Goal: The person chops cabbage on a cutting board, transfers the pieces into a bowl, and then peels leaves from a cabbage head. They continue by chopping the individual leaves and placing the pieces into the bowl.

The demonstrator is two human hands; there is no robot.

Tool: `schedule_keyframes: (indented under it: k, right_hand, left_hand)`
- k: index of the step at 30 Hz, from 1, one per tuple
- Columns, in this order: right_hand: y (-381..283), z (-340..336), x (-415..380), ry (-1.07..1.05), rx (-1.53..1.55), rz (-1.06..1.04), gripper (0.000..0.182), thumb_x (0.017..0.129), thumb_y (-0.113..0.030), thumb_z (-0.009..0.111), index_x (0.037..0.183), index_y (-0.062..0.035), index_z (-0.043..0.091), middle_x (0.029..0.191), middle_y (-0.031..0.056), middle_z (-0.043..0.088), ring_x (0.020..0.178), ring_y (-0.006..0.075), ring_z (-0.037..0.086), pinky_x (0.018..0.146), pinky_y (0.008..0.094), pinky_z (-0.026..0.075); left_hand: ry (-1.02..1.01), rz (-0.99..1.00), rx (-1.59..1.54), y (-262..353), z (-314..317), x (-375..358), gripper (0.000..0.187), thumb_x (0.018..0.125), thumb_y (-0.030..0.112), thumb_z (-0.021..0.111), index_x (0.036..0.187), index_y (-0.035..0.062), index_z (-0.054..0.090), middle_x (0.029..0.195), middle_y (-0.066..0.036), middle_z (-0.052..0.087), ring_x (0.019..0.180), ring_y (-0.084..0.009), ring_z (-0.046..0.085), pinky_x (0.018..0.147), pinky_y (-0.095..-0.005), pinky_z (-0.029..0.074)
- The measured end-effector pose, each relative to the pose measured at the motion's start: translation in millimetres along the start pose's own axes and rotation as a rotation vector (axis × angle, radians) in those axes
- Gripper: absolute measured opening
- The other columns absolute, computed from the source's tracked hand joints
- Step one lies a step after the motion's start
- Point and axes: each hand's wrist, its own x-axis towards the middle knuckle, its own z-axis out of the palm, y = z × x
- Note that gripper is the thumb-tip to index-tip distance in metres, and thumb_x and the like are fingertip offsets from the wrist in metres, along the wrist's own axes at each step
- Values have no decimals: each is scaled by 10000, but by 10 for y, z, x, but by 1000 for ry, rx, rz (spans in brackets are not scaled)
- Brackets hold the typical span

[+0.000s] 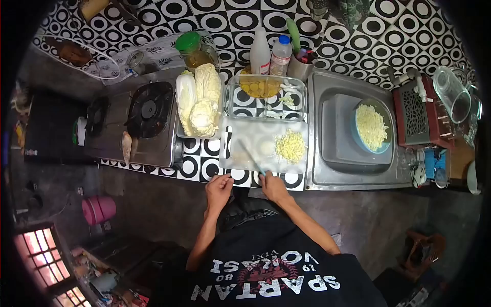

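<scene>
My right hand (pixel 275 187) grips a knife (pixel 253 157) by its light blue handle. The blade slants up and left over a translucent cutting board (pixel 240 130). A pile of finely chopped pale yellow vegetable (pixel 290 146) lies on the board's right side, apart from the blade. My left hand (pixel 219 190) hovers by the counter's front edge, below the board's left corner. Its fingers are loosely bent, with nothing visible in them. Left of the board, a clear container (pixel 180 132) holds cauliflower (pixel 203 116) and napa cabbage (pixel 187 91).
Behind the board stands a divided glass dish (pixel 266 118) with yellow slices and pale scraps. Bottles (pixel 281 55) and a green-lidded jar (pixel 188 43) line the wall. Left is a gas stove (pixel 151 110). Right, a blue-rimmed bowl (pixel 355 134) of chopped vegetable sits over the sink (pixel 319 171).
</scene>
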Motion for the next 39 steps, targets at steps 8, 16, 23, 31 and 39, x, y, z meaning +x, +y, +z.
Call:
schedule_keyframes:
  k: [8, 16, 23, 31, 39]
  right_hand:
    - [423, -796, -150, 25, 103, 78, 350, 919, -282, 403, 890, 57, 485, 705, 333, 558, 716, 502, 550, 672, 540, 425]
    - [631, -1079, -181, -13, 573, 71, 444, 944, -445, 335, 819, -48, 489, 560, 10, 424, 433, 93, 383, 393, 247, 328]
    - [391, -1778, -284, -474, 1241, 534, 396, 942, -457, 320, 825, -98, 441, 542, -22, 349, 390, 52, 284, 332, 204, 239]
    - [774, -1895, -611, -429, 935, 387, 465, 949, -457, 289, 873, -47, 494, 549, 3, 410, 422, 88, 380, 378, 228, 322]
    - [667, -1683, -367, 182, -193, -125, 293, 862, -284, 505, 826, -1, 573, 751, 205, 600, 736, 382, 558, 684, 460, 444]
  left_hand:
    - [70, 7, -38, 322, 625, -46, 176, 740, 22, 673, 910, -19, 659, 738, -55, 604, 565, -60, 505, 505, -194, 419]
    - [-119, 237, 145, 998, 979, -77, 464, 623, 80, 695, 1080, 125, 630, 1128, -119, 505, 948, -244, 492, 752, -313, 430]
    - [-452, 547, 443, 1166, 1314, 191, 714, 550, 135, 616, 1235, 312, 519, 1459, -151, 140, 1279, -422, 169, 989, -542, 189]
    - [-324, 423, 541, 1031, 1448, 668, 833, 543, 187, 628, 1340, 236, 391, 1447, -196, 109, 1267, -446, 160, 991, -539, 186]
    - [-484, 617, 481, 1370, 1472, 417, 736, 549, 117, 606, 1271, 176, 478, 1410, -163, 245, 1296, -403, 175, 975, -581, 171]
